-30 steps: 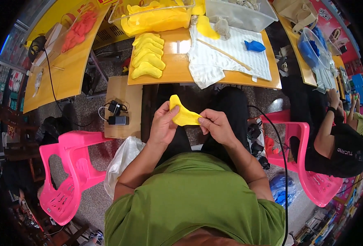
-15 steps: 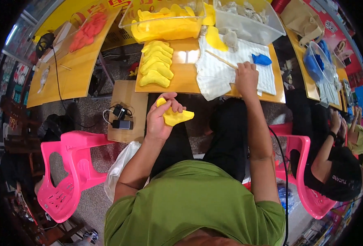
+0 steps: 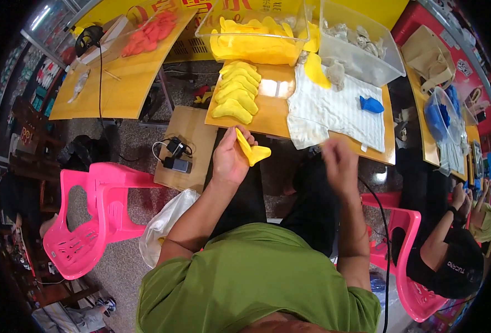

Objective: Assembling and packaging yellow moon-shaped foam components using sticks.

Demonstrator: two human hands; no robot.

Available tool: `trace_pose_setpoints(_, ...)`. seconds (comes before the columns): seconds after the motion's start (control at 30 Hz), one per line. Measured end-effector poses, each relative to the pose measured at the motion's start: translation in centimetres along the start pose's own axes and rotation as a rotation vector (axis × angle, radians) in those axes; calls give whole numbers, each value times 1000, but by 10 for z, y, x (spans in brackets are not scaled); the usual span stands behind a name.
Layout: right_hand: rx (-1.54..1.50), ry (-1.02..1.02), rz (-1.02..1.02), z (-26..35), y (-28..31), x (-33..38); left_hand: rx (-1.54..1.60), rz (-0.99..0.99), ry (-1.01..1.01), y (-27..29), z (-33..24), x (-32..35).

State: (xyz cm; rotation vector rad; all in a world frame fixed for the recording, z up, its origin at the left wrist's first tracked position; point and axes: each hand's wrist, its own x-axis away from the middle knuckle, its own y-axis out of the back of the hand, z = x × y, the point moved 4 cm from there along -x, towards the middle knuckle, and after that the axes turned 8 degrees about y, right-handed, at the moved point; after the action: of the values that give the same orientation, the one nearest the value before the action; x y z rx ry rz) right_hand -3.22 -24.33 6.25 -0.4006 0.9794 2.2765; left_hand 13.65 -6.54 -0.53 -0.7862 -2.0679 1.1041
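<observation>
Left hand (image 3: 230, 159) grips yellow piece (image 3: 251, 150); right hand (image 3: 339, 162) hovers raised.

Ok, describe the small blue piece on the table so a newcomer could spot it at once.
Start at the wooden table in front of the seated person, then find the white ribbed cloth spread over its right half. The small blue piece lies alone near the cloth's far right side. It is the only blue thing on that table; its neighbours are yellow pieces and grey stuffing.

Soft matt yellow piece (image 3: 252, 151), ribbed white cloth (image 3: 334, 114), smooth wooden tabletop (image 3: 276, 119), clear plastic bins (image 3: 362, 53).
</observation>
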Motion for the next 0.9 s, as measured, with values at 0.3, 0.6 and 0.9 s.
trace_pose_setpoints(0.3, -122, -70, 131, 44, -13, 76, 125, 21, -95, -14, -17, 12)
trace_pose_setpoints(0.6, -242, -115, 4, 56, -12, 83, 83, 182, -141, -27, -18, 31)
trace_pose_setpoints(0.9, -108, -65, 25, 60, -8, 85, -105, 299, -205, -50, -14, 45)
